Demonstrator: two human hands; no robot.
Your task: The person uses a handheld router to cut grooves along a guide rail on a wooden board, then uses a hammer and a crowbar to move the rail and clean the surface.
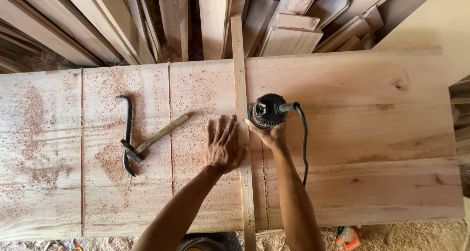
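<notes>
A wide wooden board (pixel 372 133) lies across the view, dusted with sawdust. A narrow wooden strip (pixel 240 70) runs over it from far edge to near edge. My left hand (pixel 224 144) lies flat, palm down, on the board and against the strip's left side. My right hand (pixel 269 135) grips a black hand-held router (pixel 267 111) that stands on the board right of the strip, touching it. Its black cord (pixel 304 148) trails back toward me. A thin cut groove (pixel 264 182) runs beside the strip below the router.
A hammer with a wooden handle (pixel 155 138) and a dark crowbar (pixel 128 128) lie crossed on the board's left part. Two older grooves (pixel 82 148) cross the board. Stacked planks (pixel 289 30) lean behind it. Sawdust covers the floor near an orange object (pixel 347 237).
</notes>
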